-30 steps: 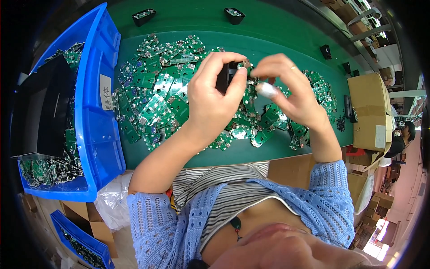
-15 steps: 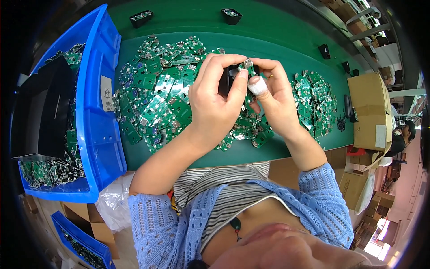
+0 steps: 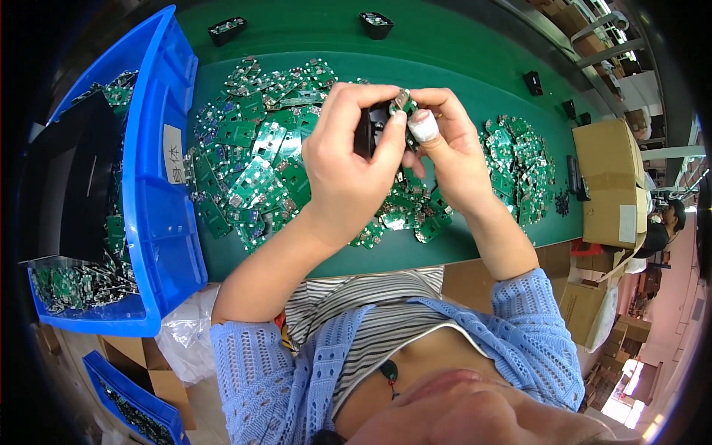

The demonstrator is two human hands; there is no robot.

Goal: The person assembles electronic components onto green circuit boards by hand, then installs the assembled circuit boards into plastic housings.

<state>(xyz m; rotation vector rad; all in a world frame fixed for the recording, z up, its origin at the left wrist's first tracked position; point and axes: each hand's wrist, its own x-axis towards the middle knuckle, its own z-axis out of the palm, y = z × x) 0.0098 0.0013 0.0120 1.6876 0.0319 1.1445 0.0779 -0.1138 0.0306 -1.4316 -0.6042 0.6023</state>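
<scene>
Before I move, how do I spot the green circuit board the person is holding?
Find the dark-green worktable, then the bare left hand and bare right hand above it. The small green circuit board with a silvery metal part shows between them, just left of the white-wrapped right thumb. Unlike the loose green boards piled on the table, it is held.

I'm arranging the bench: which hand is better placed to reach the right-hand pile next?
Probably the right hand: it is nearer that pile, while the left hand is farther off, holding a black part. Both hands seem busy, though.
</scene>
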